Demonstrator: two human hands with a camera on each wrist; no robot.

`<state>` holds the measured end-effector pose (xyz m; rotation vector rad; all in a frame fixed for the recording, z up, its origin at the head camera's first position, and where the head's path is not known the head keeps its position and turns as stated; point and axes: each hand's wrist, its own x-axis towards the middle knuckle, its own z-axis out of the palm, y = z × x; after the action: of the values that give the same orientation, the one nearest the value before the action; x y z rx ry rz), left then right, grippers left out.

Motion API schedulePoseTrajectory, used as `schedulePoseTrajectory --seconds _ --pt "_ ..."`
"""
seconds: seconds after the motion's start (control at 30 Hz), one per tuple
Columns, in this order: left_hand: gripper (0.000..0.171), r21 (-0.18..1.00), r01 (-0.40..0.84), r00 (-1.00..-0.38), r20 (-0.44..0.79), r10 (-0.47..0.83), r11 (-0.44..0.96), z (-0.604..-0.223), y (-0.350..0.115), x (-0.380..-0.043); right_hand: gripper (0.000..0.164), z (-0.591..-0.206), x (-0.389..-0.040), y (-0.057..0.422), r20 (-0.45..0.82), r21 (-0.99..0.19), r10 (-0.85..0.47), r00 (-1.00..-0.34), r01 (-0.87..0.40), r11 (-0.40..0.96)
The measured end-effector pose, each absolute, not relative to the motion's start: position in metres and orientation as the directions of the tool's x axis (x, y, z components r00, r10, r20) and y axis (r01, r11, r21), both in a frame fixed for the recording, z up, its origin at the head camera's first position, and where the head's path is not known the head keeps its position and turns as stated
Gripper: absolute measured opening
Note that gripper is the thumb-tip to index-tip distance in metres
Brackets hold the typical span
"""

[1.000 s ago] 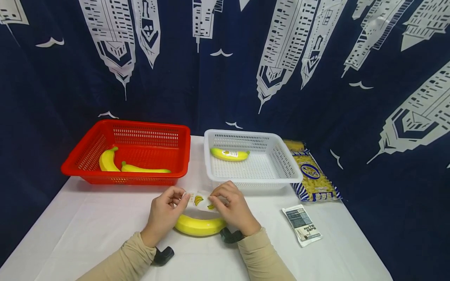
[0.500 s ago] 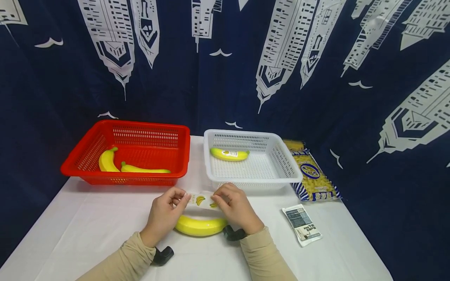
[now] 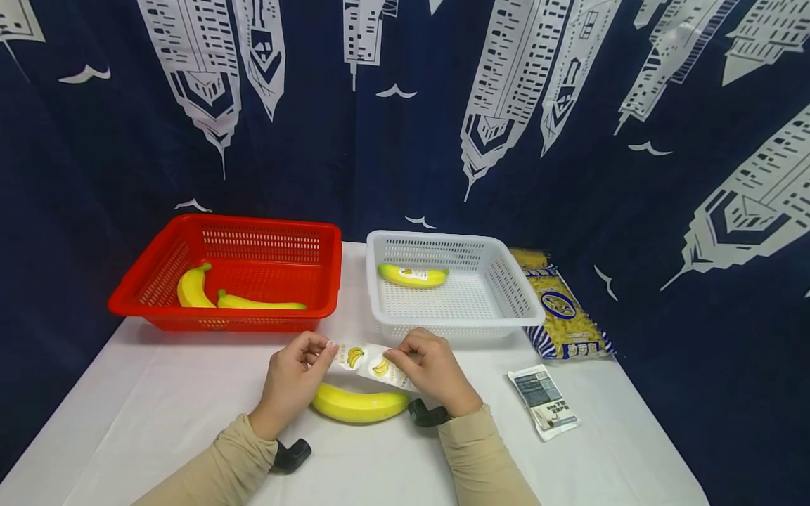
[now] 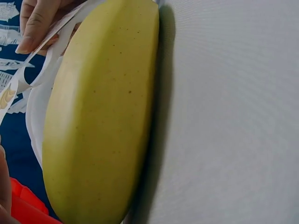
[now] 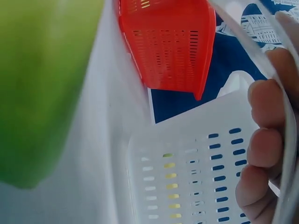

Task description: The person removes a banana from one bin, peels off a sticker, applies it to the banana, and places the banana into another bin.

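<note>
A strip of white banana-print stickers (image 3: 380, 367) is stretched above the table between both hands. My left hand (image 3: 287, 383) pinches its left end between thumb and fingers. Farther right, my right hand (image 3: 436, 369) pinches the strip, and a printed tail shows below the thumb. The left wrist view shows a curled loop in the strip (image 4: 46, 70); whether a sticker is peeling off there I cannot tell. Just below the hands a yellow banana (image 3: 361, 406) lies crosswise on the table, touched by neither hand. Its green end (image 5: 42, 93) fills a corner of the right wrist view.
A red basket (image 3: 221, 321) with two bananas stands at the back left. Beside it, a white basket (image 3: 455, 322) holds one labelled banana (image 3: 414, 276). A yellow-and-blue food bag (image 3: 563, 309) and a small white packet (image 3: 544, 402) lie to the right.
My right hand has shifted slightly right, spreading the sticker strip. More of the strip and its prints now shows, including a tail below the right thumb. The banana stays put.
</note>
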<state>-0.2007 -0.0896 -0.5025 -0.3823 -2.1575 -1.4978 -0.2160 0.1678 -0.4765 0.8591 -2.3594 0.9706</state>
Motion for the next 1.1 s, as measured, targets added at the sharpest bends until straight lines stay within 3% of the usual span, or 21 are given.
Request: schedulePoseTrajectory --seconds 0.27,0.67,1.1 --pt "0.013 0.806 0.457 -0.862 0.505 -0.034 0.378 -0.501 -0.089 -0.2 0.024 -0.475 -0.218 0.172 0.608 -0.423 -0.359 -0.708 -0.671 0.609" --pt "0.01 0.847 0.412 -0.883 0.462 -0.08 0.336 -0.499 -0.095 -0.203 0.039 -0.479 -0.221 0.178 0.66 -0.38 -0.31 -0.684 -0.66 0.648" --pt "0.012 0.861 0.4 -0.903 0.428 -0.023 0.315 -0.503 -0.092 -0.203 0.019 -0.483 -0.219 0.173 0.599 -0.195 -0.383 -0.703 -0.592 0.782"
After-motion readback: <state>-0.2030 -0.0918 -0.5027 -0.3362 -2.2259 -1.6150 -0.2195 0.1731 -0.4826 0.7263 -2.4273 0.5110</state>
